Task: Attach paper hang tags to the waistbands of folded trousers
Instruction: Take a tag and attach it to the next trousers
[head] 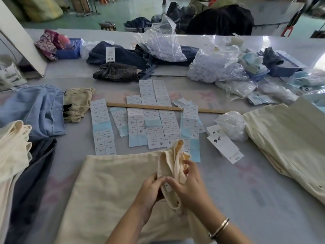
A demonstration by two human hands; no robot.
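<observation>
Hands: two; left hand point(149, 189) and right hand point(188, 187) both pinch the raised waistband point(173, 161) of the cream trousers point(112, 187) on the surface point(246, 191).
Small label point(167, 187): one, at the waistband between the thumbs.
Hang tags point(226, 147): two white stacks, right of the waistband.
Sticker sheets point(154, 120): about eight, behind the trousers.
Wooden ruler point(158, 107): one, across the sheets.
Cream pile point(290, 138): far right.

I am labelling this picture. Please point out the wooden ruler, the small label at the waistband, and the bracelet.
wooden ruler point(158, 107): head view, middle of its length.
small label point(167, 187): head view, its white face between the thumbs.
bracelet point(222, 226): head view, band on the right wrist.
</observation>
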